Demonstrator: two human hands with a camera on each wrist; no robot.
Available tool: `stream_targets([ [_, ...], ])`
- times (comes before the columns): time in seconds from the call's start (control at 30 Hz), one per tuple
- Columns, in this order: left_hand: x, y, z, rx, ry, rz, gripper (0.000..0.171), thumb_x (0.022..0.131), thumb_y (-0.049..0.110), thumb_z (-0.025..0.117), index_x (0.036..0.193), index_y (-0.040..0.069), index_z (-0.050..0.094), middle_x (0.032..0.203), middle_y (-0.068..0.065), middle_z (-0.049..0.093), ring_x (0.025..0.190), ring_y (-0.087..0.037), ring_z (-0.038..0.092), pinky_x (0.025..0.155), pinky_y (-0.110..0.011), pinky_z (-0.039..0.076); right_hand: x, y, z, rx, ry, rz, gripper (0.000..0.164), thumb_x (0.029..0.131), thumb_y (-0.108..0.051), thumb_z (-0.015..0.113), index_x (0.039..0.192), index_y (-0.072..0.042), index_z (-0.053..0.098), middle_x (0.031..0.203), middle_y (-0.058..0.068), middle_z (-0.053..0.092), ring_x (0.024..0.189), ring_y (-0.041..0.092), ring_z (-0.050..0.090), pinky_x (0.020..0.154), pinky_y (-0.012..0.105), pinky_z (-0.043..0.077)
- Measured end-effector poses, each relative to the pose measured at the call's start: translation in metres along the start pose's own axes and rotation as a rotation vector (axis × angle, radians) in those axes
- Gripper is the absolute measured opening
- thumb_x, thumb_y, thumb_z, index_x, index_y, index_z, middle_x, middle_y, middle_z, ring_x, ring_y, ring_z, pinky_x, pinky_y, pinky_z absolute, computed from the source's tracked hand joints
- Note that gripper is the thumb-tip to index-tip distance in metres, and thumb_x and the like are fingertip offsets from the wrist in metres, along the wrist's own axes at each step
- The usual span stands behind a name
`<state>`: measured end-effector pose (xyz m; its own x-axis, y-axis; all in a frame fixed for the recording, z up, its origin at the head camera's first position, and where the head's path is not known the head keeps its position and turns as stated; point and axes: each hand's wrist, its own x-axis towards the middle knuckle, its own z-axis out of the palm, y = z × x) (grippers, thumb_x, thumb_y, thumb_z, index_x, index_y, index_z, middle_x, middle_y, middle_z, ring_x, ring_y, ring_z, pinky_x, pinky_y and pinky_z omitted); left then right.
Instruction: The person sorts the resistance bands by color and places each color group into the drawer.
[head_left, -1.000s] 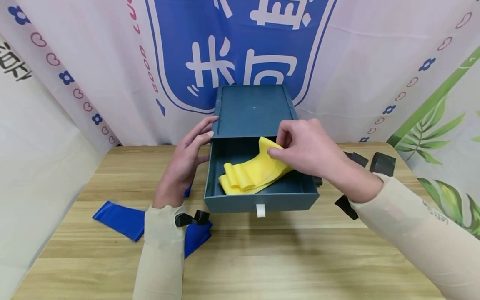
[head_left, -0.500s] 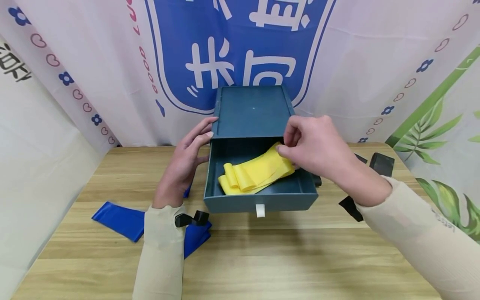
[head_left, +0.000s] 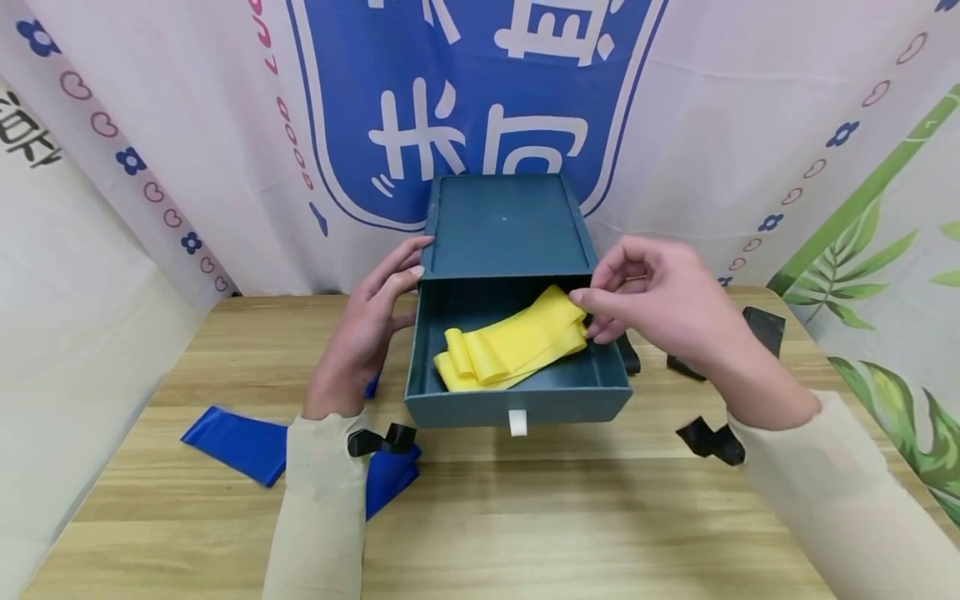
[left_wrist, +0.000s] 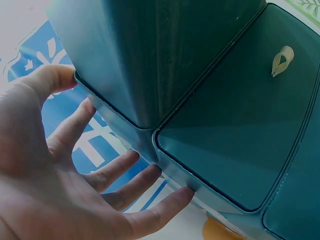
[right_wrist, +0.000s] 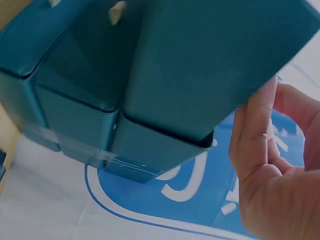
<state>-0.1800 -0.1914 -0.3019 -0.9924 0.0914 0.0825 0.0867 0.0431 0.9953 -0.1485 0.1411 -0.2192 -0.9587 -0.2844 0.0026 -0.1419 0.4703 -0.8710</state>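
Observation:
The top drawer of a dark teal cabinet is pulled out, with a white pull tab on its front. A folded flat yellow band, rolled at its left end, lies inside. My left hand rests on the cabinet's left side; in the left wrist view its fingers are spread, fingertips at the casing and thumb at the rim. My right hand is at the drawer's right wall, thumb over the band's right end. In the right wrist view its extended fingers lie at the drawer's outer side.
Blue flat bands lie on the wooden table at the left, partly under my left forearm. Black pieces lie right of the cabinet. Closed drawers show below the pulled-out one. A printed curtain hangs behind the cabinet.
My right hand has let the yellow band's raised end down into the drawer and moved right to the drawer wall, its fingers loosening. The left hand stays in place.

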Motion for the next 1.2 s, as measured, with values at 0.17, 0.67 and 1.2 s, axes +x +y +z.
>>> stream_targets([
  [0.17,0.0,-0.001,0.0,-0.006,0.001,-0.001,0.047,0.112,0.041,0.05,0.159,0.037,0.052,0.171,0.001,0.041,0.15,-0.031,0.039,0.119,-0.072,0.04,-0.029,0.006,-0.001,0.052,0.072,-0.088,0.028,0.098,-0.029,0.082,0.102,-0.007,0.064,0.076,0.009,0.07,0.061,0.03,0.068,0.055,0.037,0.06],
  [0.67,0.0,-0.001,0.0,0.002,0.001,0.012,0.048,0.112,0.04,0.049,0.16,0.037,0.051,0.171,0.0,0.041,0.15,-0.033,0.038,0.119,-0.073,0.039,-0.079,0.044,0.081,0.048,0.012,-0.726,0.021,0.092,0.004,0.08,0.106,-0.01,0.073,0.083,-0.002,0.079,0.068,-0.001,0.072,0.058,0.017,0.059],
  [1.2,0.0,0.0,0.001,-0.007,0.006,0.001,0.047,0.112,0.039,0.048,0.16,0.037,0.051,0.172,-0.001,0.04,0.149,-0.033,0.039,0.12,-0.074,0.038,-0.055,0.055,0.104,-0.095,0.158,-0.767,0.022,0.09,-0.003,0.084,0.11,-0.01,0.075,0.088,0.0,0.08,0.072,0.002,0.074,0.063,0.012,0.057],
])
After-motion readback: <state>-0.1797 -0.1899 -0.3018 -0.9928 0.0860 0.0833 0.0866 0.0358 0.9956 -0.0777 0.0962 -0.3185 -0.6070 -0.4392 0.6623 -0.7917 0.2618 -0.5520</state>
